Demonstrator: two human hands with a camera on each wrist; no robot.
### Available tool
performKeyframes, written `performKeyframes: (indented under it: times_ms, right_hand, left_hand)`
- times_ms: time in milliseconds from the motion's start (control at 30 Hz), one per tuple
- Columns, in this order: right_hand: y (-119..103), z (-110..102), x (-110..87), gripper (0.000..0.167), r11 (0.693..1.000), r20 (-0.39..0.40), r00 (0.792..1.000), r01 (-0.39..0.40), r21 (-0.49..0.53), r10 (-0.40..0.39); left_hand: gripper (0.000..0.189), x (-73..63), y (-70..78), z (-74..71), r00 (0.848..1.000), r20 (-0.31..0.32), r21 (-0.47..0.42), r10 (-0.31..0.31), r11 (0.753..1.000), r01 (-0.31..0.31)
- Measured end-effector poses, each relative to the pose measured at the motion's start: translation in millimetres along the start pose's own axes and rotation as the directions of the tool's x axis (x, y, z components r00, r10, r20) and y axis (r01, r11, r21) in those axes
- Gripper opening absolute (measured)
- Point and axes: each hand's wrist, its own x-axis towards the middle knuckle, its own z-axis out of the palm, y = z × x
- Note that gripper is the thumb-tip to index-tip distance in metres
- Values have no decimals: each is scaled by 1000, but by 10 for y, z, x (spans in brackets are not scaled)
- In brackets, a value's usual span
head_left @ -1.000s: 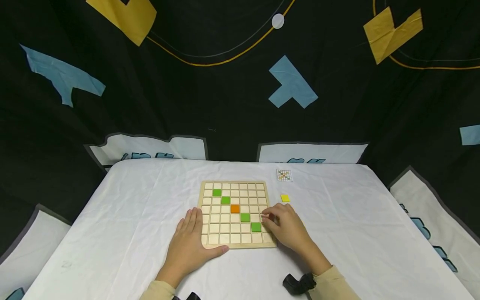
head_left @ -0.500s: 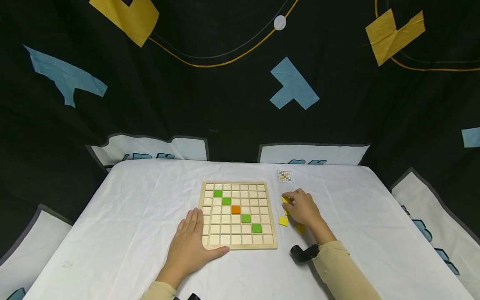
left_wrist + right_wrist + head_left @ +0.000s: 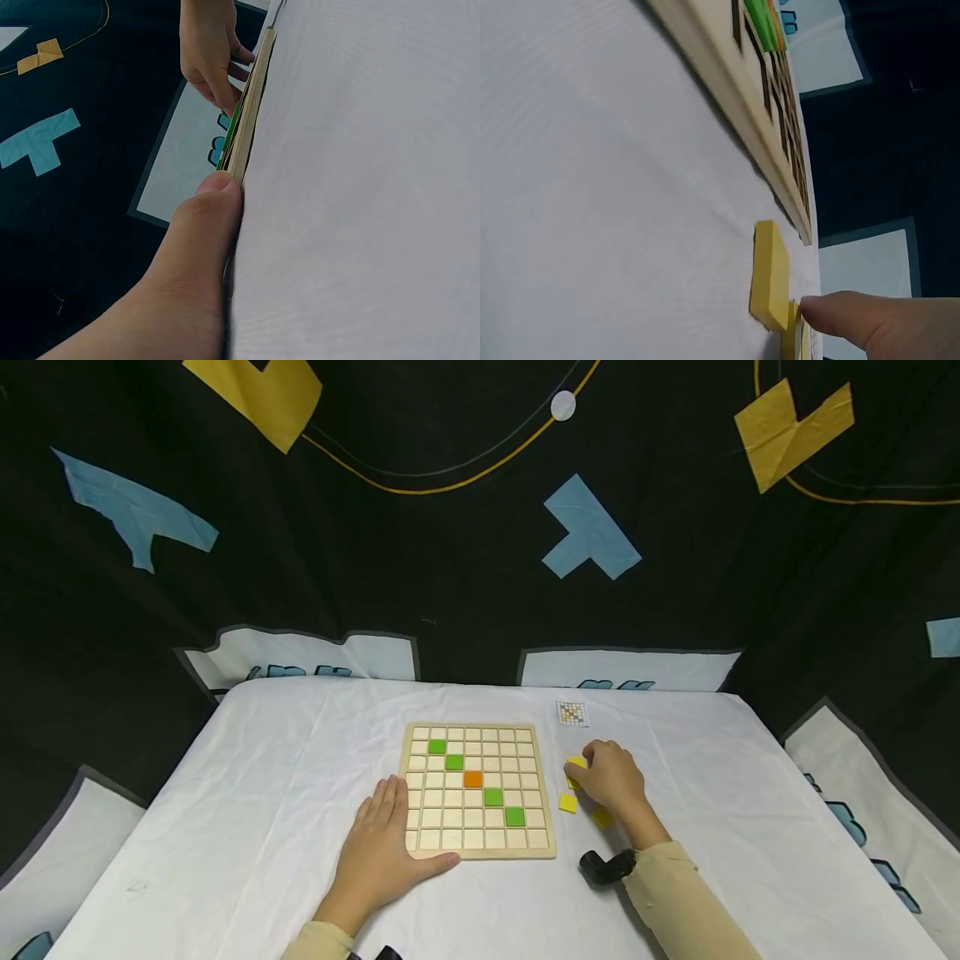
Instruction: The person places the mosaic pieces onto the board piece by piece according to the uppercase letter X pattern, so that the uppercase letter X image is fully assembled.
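Note:
A wooden grid board lies on the white cloth, with several green tiles and one orange tile forming a diagonal. My left hand rests along its lower left corner, fingers straight at the left edge. In the left wrist view, the left thumb touches the board's side. Right of the board, my right hand pinches a yellow tile with curled fingers. The right thumb is against this tile in the right wrist view. Another yellow tile lies just nearer.
A small printed grid card lies beyond the right hand. One more yellow tile shows partly under the right wrist. A black wrist mount juts out from the right sleeve. Dark curtain hangs behind the table.
My right hand has moved from the board's right edge out to the yellow tiles, uncovering the nearer ones, and has taken hold of one. The left hand keeps its place.

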Motion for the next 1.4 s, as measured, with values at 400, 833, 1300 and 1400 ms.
performKeyframes:
  times_ms: [400, 833, 1300, 1400]
  right_hand:
    - [-106, 31, 29, 29, 993, 37, 997, 76, -86, -73]
    - [-528, 171, 63, 27, 937, 20, 941, 337, -94, -337]
    - [-721, 375, 117, 23, 859, -24, 862, 502, -100, -506]
    - [-726, 383, 129, 24, 866, -21, 867, 496, -66, -498]
  left_hand:
    - [138, 2, -1, 5, 1000, 4, 0, -2, 1000, 2]
    - [137, -4, 6, -16, 1000, -5, 1, 3, 1000, -3]
    - [137, -5, 8, -26, 1000, -9, -3, 1, 1000, -1]
    - [137, -3, 9, -25, 1000, -12, -3, 1, 1000, -1]
